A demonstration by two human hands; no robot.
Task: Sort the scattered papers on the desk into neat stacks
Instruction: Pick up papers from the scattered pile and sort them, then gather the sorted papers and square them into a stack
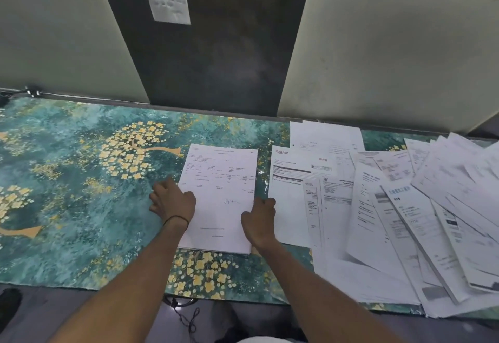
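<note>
A neat stack of white printed sheets (220,194) lies at the middle of the teal desk mat with gold blossoms (81,180). The left hand (172,201) sits at its left edge and the right hand (259,217) at its right edge. Both have curled fingers against the paper, but I cannot tell whether they pinch it. To the right, a loose heap of overlapping white documents (405,221) spreads to the near edge.

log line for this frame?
stack: centre | left hand: its left edge | right hand: its right edge | loose papers: right
</note>
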